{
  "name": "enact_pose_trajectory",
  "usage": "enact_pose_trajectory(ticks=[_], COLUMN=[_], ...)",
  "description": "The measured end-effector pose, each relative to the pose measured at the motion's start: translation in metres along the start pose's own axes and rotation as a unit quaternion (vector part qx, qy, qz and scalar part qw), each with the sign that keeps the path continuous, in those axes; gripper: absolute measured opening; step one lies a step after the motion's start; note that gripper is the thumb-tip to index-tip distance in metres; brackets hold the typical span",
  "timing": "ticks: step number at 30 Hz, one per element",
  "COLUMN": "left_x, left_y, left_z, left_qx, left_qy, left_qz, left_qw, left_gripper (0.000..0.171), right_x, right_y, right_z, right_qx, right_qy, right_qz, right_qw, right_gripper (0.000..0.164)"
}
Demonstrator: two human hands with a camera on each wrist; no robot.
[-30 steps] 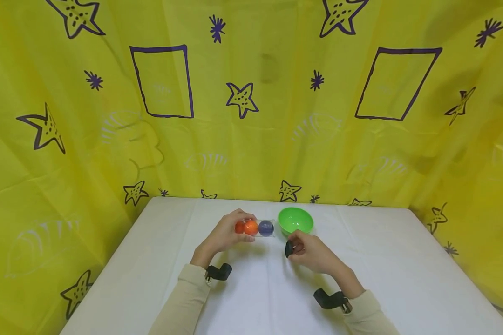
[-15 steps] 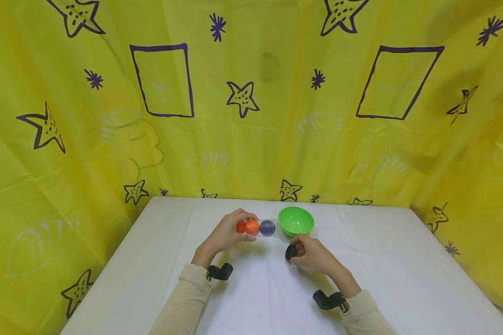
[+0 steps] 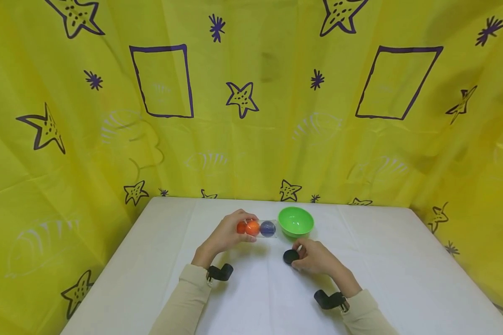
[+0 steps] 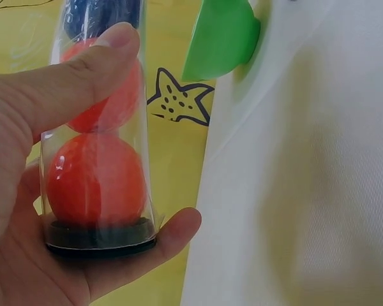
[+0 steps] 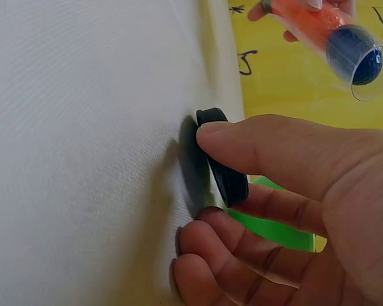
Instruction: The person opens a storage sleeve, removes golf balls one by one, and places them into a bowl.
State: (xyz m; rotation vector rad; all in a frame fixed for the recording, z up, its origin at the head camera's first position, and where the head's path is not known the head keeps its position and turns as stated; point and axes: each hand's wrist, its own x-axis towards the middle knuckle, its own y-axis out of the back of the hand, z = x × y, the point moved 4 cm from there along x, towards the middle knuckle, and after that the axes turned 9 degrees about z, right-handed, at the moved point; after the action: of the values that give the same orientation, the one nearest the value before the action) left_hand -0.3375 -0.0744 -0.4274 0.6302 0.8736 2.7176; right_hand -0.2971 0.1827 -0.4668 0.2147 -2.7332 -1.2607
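Observation:
My left hand (image 3: 228, 231) grips a clear plastic tube (image 3: 260, 229), which lies sideways above the table. Inside are two orange golf balls (image 4: 96, 180) and a dark blue golf ball (image 5: 355, 56). The tube's end beside the blue ball is uncovered; a black cap (image 4: 102, 236) closes the other end. My right hand (image 3: 317, 257) pinches a second black cap (image 5: 225, 159) between thumb and finger, tilted very near the tabletop. Whether the cap's edge touches the cloth, I cannot tell. Just beyond my right fingers sits a green bowl (image 3: 295, 223).
A white cloth (image 3: 243, 298) covers the table. Yellow curtains (image 3: 268, 139) with drawn stars hang behind and at both sides. Each wrist wears a black camera mount, the left mount (image 3: 220, 272) and the right mount (image 3: 329, 299).
My right hand has moved slightly down toward the table, and the black cap has turned from edge-on to nearly flat. The left hand and tube have shifted barely to the right.

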Motion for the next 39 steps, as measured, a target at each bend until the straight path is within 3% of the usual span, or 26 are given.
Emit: enact_pose_trajectory(ticks=[25, 39], left_x=[0.001, 0.0], left_y=[-0.001, -0.004], left_z=[0.003, 0.003], left_qx=[0.008, 0.003], left_qy=[-0.01, 0.007], left_qz=[-0.001, 0.0], left_qw=[0.9999, 1.0], left_gripper=[0.051, 0.05], right_x=[-0.001, 0.0], right_y=[-0.015, -0.022], right_z=[-0.002, -0.006], right_qx=[-0.036, -0.039], right_qy=[-0.02, -0.006], right_qz=[0.015, 0.027], right_qw=[0.999, 0.999], right_gripper=[0.035, 0.037])
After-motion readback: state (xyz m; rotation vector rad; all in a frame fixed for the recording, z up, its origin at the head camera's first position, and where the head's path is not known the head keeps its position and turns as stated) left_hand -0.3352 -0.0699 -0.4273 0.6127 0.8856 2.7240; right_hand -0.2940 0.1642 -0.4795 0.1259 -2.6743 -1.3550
